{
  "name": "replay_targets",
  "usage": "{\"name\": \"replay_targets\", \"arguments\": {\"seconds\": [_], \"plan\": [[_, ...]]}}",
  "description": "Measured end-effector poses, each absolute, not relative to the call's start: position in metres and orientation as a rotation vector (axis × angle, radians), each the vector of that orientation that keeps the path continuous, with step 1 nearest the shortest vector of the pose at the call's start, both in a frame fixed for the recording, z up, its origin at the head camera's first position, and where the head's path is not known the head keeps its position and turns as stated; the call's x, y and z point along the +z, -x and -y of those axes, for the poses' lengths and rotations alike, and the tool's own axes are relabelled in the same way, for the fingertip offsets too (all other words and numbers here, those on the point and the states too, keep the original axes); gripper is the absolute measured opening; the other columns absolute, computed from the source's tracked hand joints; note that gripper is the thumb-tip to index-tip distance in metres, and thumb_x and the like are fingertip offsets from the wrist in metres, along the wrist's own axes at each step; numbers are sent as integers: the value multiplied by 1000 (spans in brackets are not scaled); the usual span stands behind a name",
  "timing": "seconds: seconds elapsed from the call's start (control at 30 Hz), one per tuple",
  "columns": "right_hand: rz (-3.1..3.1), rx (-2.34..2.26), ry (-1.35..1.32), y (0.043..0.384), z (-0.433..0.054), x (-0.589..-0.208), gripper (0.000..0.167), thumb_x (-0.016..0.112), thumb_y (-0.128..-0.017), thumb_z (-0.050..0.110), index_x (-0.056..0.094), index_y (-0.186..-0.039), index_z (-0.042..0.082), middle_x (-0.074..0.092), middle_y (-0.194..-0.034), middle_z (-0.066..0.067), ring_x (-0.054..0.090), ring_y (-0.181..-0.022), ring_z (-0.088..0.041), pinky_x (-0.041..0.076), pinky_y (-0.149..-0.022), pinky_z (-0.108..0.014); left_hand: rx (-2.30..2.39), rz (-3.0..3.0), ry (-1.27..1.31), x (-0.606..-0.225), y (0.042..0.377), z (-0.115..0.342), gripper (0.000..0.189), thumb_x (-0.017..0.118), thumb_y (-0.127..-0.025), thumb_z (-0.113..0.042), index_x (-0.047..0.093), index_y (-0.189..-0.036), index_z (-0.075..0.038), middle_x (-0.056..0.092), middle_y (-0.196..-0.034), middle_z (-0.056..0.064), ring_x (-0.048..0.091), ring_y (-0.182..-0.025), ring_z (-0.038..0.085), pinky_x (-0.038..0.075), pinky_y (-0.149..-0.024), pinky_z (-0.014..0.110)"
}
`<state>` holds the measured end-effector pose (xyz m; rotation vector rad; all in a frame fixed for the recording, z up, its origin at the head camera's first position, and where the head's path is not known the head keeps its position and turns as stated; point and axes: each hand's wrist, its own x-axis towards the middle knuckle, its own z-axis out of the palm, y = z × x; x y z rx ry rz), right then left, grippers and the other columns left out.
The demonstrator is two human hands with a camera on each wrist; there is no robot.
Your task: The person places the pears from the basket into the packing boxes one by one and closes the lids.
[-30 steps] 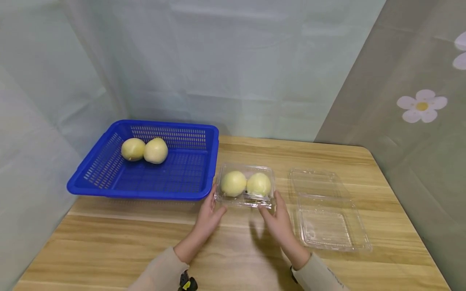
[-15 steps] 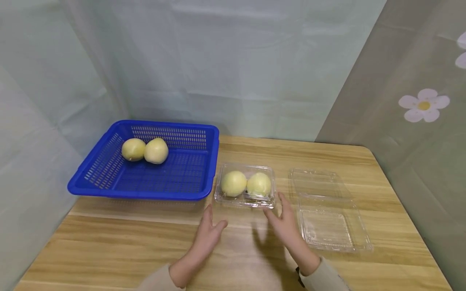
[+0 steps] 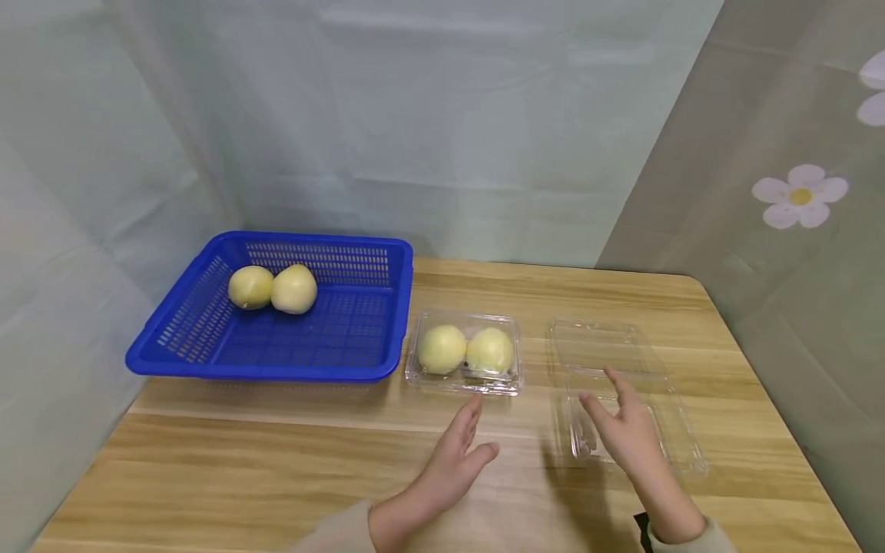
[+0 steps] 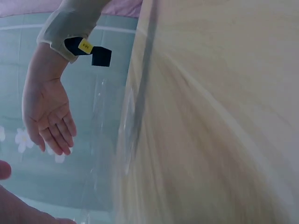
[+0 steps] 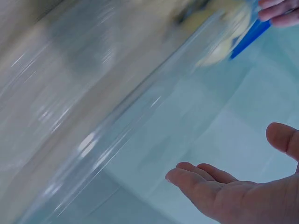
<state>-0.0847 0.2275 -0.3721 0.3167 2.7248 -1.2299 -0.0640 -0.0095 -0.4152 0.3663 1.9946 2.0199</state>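
Note:
My left hand [image 3: 448, 467] hovers over the table with fingers extended and thumb apart, just in front of a lidded clear plastic clamshell box [image 3: 465, 382]. Inside that box sit two pale yellow round fruits [image 3: 442, 349], side by side. My right hand [image 3: 628, 430] is above the tray part of a second clear clamshell box [image 3: 681, 442], which lies unfolded and holds nothing. Its fingers are spread, and in the right wrist view the right hand [image 5: 238, 193] is apart from the plastic. Neither hand grips anything.
A blue plastic basket [image 3: 346, 375] stands at the back left with two more pale yellow fruits [image 3: 294, 289] in it. Everything rests on a wood-grain table [image 3: 242, 461]. Hanging cloth [image 3: 470, 138] walls off the back and sides.
Both hands have let go of the fruit-filled clamshell and moved right. The right hand has come over the unfolded clamshell; the left has drawn back toward the front. The boxes have stayed put.

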Motion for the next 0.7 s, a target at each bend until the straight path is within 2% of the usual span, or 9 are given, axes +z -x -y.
{"name": "replay_targets", "arguments": {"seconds": [0.03, 0.07, 0.3, 0.43, 0.53, 0.7], "plan": [[-2723, -1216, -347, 85, -235, -372, 74, 47, -98, 36, 10, -151, -1, 15, -153, -31, 33, -130, -52, 23, -107, -66, 2012, -1973, -392, -416, 63, 5, 72, 53, -89, -9, 15, -145, 13, 16, -150, 35, 15, -140, 48, 15, -113, 57], [-2725, -1205, -375, 85, -243, -373, 75, 46, -98, 37, 9, -151, -1, 10, -154, -30, 15, -137, -53, 21, -107, -67, 1998, -1953, -413, -417, 62, 0, 72, 53, -89, -11, 15, -145, 12, 16, -151, 34, 15, -140, 48, 15, -113, 57], [-2703, -1126, -621, 90, -295, -379, 78, 37, -99, 44, 0, -150, -2, 3, -153, -33, 13, -135, -57, 20, -106, -68, 1849, -1774, -526, -423, 52, -30, 76, 51, -89, -15, 9, -150, 4, 8, -157, 23, 11, -145, 38, 16, -115, 52], [-2678, -1141, -687, 90, -314, -383, 78, 35, -99, 45, -1, -149, -4, -2, -153, -32, 5, -136, -57, 16, -107, -68, 1818, -1720, -529, -423, 50, -42, 78, 51, -89, -14, 7, -150, 3, 5, -158, 19, 9, -146, 35, 15, -116, 49], [-2622, -1168, -717, 87, -324, -388, 81, 32, -99, 48, -4, -148, -5, -7, -152, -32, 0, -137, -56, 13, -109, -67, 1808, -1699, -492, -426, 49, -48, 78, 51, -88, -13, 6, -150, 3, 3, -159, 18, 8, -145, 36, 15, -116, 51], [-2577, -1150, -811, 83, -333, -397, 85, 32, -98, 50, -5, -146, -11, -4, -149, -37, 5, -135, -57, 14, -110, -65, 1806, -1638, -440, -434, 49, -57, 77, 50, -87, -9, 8, -150, 4, 4, -158, 21, 8, -144, 40, 15, -115, 54]]}}
